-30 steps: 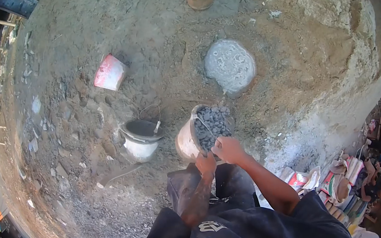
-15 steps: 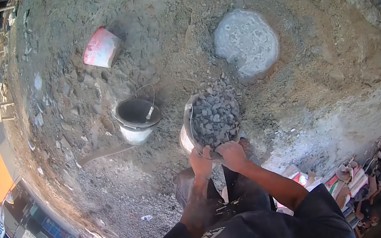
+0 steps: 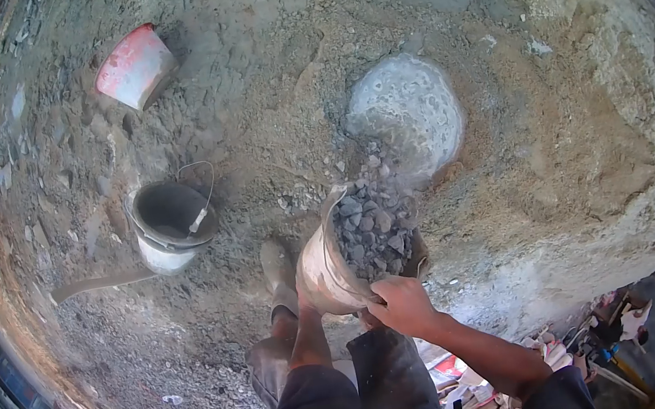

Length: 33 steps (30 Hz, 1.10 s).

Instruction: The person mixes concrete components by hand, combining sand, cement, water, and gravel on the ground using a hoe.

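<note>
- A person's right hand (image 3: 404, 305) has its fingers curled over the near rim of a pale, brown-stained round bucket (image 3: 322, 269)
- The left hand (image 3: 308, 300) is against the bucket's left side, its fingers hidden, so I cannot tell how they grip
- The bucket is tilted above the ground in front of the legs, its mouth full of rough grey stones (image 3: 373, 227) and facing a round, whitish-grey wet patch (image 3: 419, 110)
- A white bucket with a dark rim and wire handle (image 3: 165, 252) stands to the left
</note>
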Available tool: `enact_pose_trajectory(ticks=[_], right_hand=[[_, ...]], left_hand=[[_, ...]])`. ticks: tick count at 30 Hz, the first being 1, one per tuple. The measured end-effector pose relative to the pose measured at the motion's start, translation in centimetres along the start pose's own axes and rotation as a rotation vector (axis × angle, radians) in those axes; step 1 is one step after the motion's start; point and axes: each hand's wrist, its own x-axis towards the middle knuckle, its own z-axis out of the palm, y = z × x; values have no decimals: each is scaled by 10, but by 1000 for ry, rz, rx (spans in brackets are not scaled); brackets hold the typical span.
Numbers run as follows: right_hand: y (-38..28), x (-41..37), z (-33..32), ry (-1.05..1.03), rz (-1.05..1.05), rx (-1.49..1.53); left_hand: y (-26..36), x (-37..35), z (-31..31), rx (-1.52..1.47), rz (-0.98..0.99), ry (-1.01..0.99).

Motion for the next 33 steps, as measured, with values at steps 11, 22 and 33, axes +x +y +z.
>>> enact_pose_trajectory(ticks=[11,22,33], right_hand=[[37,88,-50,213,-16,156],[97,158,-113,522,27,219],[176,115,-211,687,214,237]], left_hand=[[48,74,97,28,209,-182],[95,157,221,150,381,-432],[-1,163,322,30,335,-462]])
